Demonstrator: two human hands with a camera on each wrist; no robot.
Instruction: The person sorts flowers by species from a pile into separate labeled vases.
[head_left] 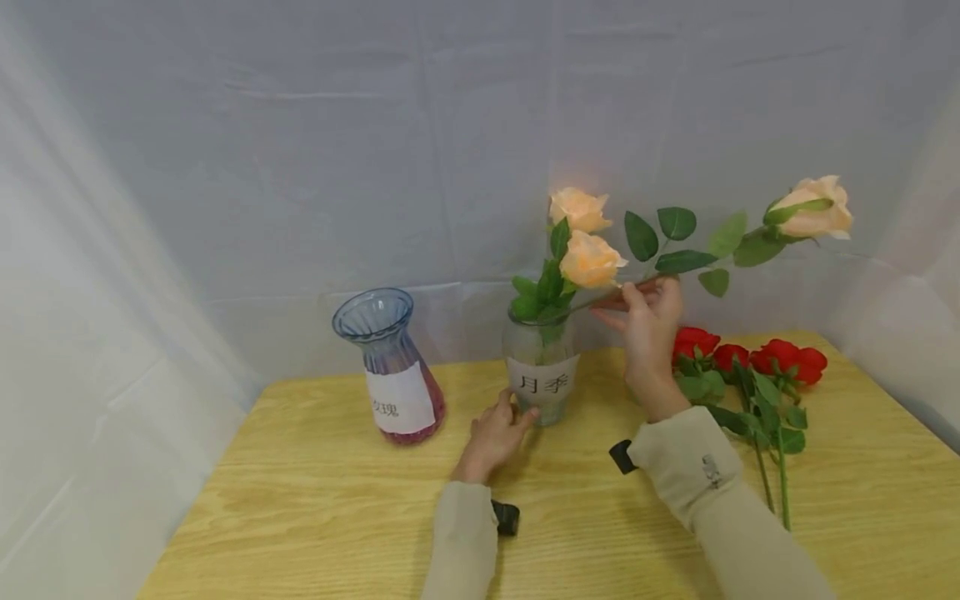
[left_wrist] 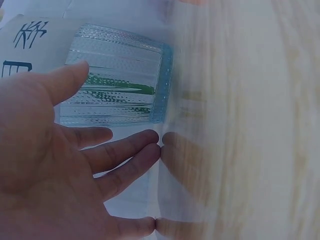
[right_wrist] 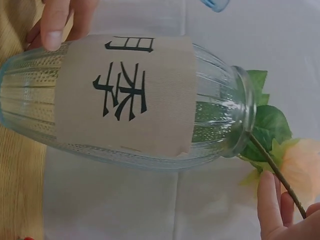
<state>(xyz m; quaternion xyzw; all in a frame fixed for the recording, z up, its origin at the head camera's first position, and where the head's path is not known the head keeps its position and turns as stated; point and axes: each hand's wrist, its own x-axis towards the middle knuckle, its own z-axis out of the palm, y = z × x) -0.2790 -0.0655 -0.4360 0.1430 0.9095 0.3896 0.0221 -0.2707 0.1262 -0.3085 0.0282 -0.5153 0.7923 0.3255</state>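
A clear ribbed glass vase (head_left: 534,346) with a white paper label stands upright at the middle of the table's back. Two peach roses (head_left: 592,260) with green leaves rise from it. My left hand (head_left: 491,437) is low beside the vase, its thumb at the glass and its fingers extended close to the tabletop, as the left wrist view shows. Pinched by its stem in my right hand (head_left: 654,337) is another peach rose (head_left: 813,210), slanting with the bloom far to the right. In the right wrist view the stem's (right_wrist: 274,167) lower end meets the vase mouth.
A blue-to-pink glass vase (head_left: 431,404) with a white label stands to the left. Several red roses (head_left: 780,357) lie on the wooden table (head_left: 315,500) at the right, stems toward me. White sheeting (head_left: 300,183) hangs behind and at both sides.
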